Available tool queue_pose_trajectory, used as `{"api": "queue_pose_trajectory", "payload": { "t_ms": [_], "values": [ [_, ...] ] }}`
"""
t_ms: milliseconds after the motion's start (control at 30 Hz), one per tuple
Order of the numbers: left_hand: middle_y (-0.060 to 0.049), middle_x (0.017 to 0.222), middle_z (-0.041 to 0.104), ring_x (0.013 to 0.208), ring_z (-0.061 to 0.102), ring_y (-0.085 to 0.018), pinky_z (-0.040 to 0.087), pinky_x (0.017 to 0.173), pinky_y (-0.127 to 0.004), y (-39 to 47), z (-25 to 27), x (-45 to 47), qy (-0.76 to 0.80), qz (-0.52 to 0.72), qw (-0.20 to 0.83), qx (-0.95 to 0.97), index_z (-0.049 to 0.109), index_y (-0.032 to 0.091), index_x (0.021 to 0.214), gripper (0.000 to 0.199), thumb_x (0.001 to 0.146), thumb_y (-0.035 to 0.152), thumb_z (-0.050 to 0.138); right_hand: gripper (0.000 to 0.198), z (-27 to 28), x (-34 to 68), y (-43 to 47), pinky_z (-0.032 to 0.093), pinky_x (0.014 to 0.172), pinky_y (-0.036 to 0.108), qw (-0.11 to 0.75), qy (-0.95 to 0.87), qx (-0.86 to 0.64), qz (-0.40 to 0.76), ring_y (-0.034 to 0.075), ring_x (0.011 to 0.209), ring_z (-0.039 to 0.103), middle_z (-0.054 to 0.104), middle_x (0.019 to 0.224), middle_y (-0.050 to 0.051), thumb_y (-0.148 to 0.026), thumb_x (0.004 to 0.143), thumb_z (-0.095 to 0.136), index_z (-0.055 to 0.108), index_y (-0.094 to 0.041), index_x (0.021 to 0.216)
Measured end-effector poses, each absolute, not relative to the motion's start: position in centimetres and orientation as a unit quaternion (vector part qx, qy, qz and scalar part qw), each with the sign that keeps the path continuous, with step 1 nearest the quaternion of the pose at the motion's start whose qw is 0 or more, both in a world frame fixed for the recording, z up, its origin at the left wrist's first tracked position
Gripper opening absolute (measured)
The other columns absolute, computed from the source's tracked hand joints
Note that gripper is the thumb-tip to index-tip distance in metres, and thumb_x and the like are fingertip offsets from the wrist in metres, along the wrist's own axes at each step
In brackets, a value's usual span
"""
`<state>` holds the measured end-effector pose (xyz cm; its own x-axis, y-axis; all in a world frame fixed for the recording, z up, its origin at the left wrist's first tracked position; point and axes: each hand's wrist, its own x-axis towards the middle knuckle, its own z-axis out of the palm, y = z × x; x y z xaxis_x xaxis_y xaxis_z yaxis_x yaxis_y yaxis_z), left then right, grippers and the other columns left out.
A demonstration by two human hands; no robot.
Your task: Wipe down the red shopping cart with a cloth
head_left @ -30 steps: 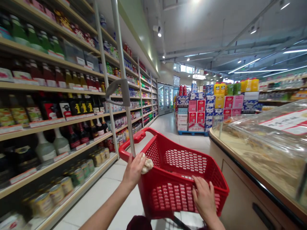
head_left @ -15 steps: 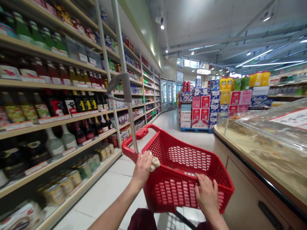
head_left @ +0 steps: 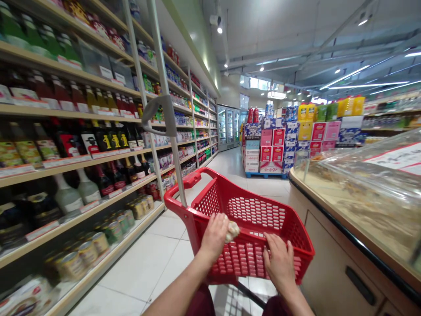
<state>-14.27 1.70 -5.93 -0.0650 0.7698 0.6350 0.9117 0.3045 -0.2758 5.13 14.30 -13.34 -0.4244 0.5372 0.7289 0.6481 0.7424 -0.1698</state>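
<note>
A red plastic shopping basket cart [head_left: 256, 210] with a metal pole and a grey handle [head_left: 161, 116] stands in front of me. My left hand [head_left: 215, 237] is closed on a crumpled cream cloth [head_left: 232, 231], pressing it against the near rim of the basket. Farther right along that same rim lies my right hand [head_left: 279, 259], its fingers stretched over the edge and apart, with nothing in them. No goods show inside the basket.
Shelves of bottles and cans [head_left: 115, 145] line the left side. On the right stands a glass-topped display counter [head_left: 342, 250] close to the basket. Stacked drink boxes [head_left: 271, 149] rest on a blue pallet ahead, and glass-door coolers [head_left: 228, 125] stand farther back.
My left hand has slid the cloth along the near rim to the right, closer to my right hand. My right hand stays on the rim.
</note>
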Motion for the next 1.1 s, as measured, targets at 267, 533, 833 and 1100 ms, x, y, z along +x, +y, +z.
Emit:
{"api": "queue_pose_trajectory", "payload": {
  "t_ms": [267,533,833,1100],
  "values": [
    [-0.011,0.118,0.055,0.113,0.047,-0.02,0.027,0.1,-0.047,-1.6,-3.3,-17.8,-0.745,-0.129,0.387,-0.527,0.049,0.016,0.114,0.042,0.079,0.006,0.029,0.037,-13.4,5.4,14.6,0.02,0.097,0.045,0.408,-0.842,-0.345,-0.067,0.021,0.104,0.049,0.059,0.108,0.009,-0.02,0.076,0.036,0.054,-0.016,0.109],
    [-0.007,0.113,0.059,0.108,0.051,-0.016,0.029,0.101,-0.038,1.2,-4.8,-14.9,-0.703,-0.111,0.36,-0.604,0.054,0.015,0.108,0.037,0.08,0.006,0.031,0.038,-13.2,6.0,14.8,0.022,0.097,0.044,0.381,-0.857,-0.343,-0.054,0.021,0.106,0.049,0.059,0.11,0.008,-0.019,0.076,0.035,0.053,-0.017,0.11],
    [-0.011,0.113,0.058,0.109,0.05,-0.019,0.03,0.1,-0.042,1.1,-4.4,-15.9,-0.745,-0.189,0.297,-0.567,0.052,0.012,0.111,0.042,0.075,0.004,0.031,0.042,-9.7,1.5,10.2,0.024,0.1,0.046,0.458,-0.849,-0.259,0.043,0.022,0.12,0.037,0.047,0.126,0.011,-0.022,0.08,0.036,0.046,-0.014,0.12],
    [-0.012,0.133,0.039,0.121,0.036,-0.018,0.03,0.102,-0.04,1.6,-4.8,-14.2,-0.687,-0.488,0.018,-0.537,0.03,0.014,0.128,0.052,0.077,0.018,0.037,0.046,-5.9,-6.7,6.7,0.033,0.098,0.038,0.472,-0.747,-0.199,0.424,0.021,0.115,0.044,0.049,0.124,0.011,-0.029,0.078,0.046,0.046,-0.014,0.121]
  ]
}}
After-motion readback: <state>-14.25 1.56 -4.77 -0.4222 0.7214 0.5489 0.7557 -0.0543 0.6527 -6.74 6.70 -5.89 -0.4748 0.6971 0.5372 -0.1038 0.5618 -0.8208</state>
